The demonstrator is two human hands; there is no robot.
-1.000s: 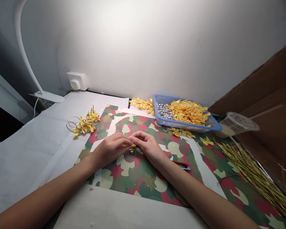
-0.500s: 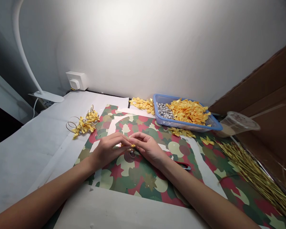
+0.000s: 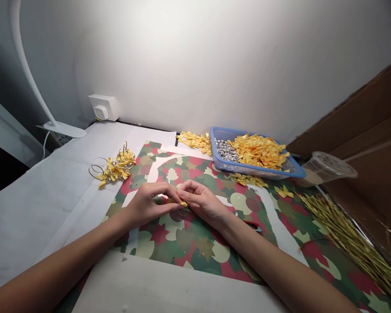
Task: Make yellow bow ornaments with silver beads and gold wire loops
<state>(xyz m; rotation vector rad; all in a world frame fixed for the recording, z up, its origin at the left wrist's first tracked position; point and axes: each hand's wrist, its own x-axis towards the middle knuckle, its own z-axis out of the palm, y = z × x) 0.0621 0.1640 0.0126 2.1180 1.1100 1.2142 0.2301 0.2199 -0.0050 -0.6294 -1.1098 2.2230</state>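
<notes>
Two hands — left [image 3: 146, 208], right [image 3: 203, 204] — curled, pinching a yellow ribbon bow [image 3: 183, 204]

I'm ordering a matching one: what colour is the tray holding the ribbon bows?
The plastic tray is light blue, shown best in the head view.

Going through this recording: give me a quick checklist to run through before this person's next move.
1. Grip: the left hand and right hand both pinch the small yellow satin bow: ok.
2. Wire ring joined to the bow: partly hidden under the fingers, cannot tell.
3. Spare bows and silver beads in the blue plastic tray: ok.
4. Bunch of bows on wire rings apart from the hands: ok.
5. Red-handled tool near the right hand: ok.
</notes>
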